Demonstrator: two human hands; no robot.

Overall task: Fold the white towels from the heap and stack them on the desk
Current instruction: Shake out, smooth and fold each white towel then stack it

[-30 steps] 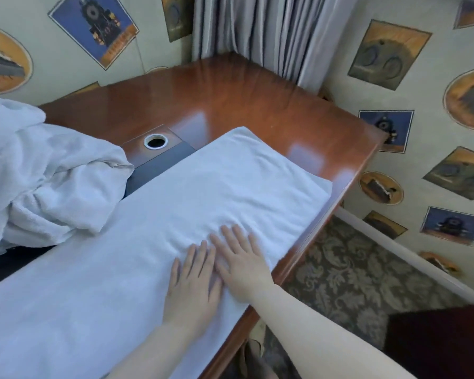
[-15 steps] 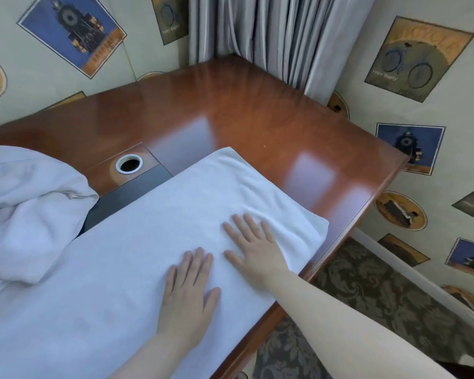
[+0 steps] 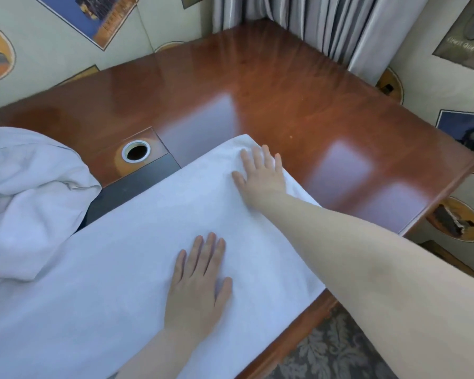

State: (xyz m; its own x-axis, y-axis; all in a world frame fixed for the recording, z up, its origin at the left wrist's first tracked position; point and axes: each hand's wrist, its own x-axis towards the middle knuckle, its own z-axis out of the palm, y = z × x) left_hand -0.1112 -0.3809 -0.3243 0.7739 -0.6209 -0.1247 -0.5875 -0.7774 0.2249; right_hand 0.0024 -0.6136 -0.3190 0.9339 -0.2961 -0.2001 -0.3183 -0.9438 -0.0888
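Observation:
A long white towel (image 3: 126, 258) lies flat along the front of the reddish wooden desk (image 3: 285, 99). My left hand (image 3: 200, 280) rests palm down on its middle, fingers straight. My right hand (image 3: 262, 176) lies flat near the towel's far end, fingers spread and reaching its far edge. A heap of crumpled white towels (image 3: 30, 192) sits at the left, touching the flat towel.
A round cable hole (image 3: 136, 151) with a dark panel (image 3: 132, 190) sits in the desk behind the towel. The desk's right edge (image 3: 435, 203) drops to patterned carpet (image 3: 326, 356). Grey curtains (image 3: 326, 26) hang at the far corner.
My right hand has slid along the towel away from my left hand toward the far end. My left hand stays in place on the middle.

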